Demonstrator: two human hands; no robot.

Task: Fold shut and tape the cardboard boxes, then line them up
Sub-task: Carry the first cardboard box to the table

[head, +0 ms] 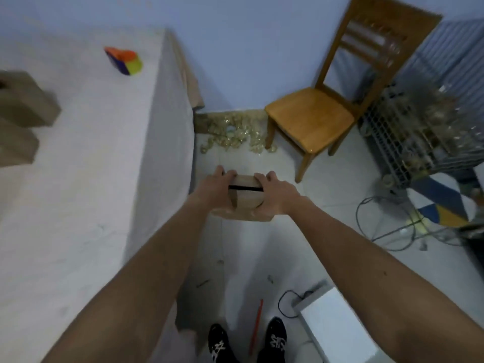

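Head view, some motion blur. Both arms are extended forward, off the right edge of the white desk (104,158). The left hand (216,188) grips the left side of a small cardboard box (247,197), with its fingers curled over the top. The right hand (277,193) grips the right side in the same manner. The box is held in the air above the tiled floor (327,184) and rests on nothing. A dark line crosses its upper face between the hands. It may be a gap between flaps, but the blur prevents confirmation. At the desk's left edge stand two more brown cartons, the far carton (26,98) and the near carton (15,145), close together. A multicoloured object (124,60) lies towards the desk's far right corner. On the floor are a wooden chair (311,121) by the wall, a wire rack (408,137) to its right, and a red stick (256,326) between two black shoes (220,344).
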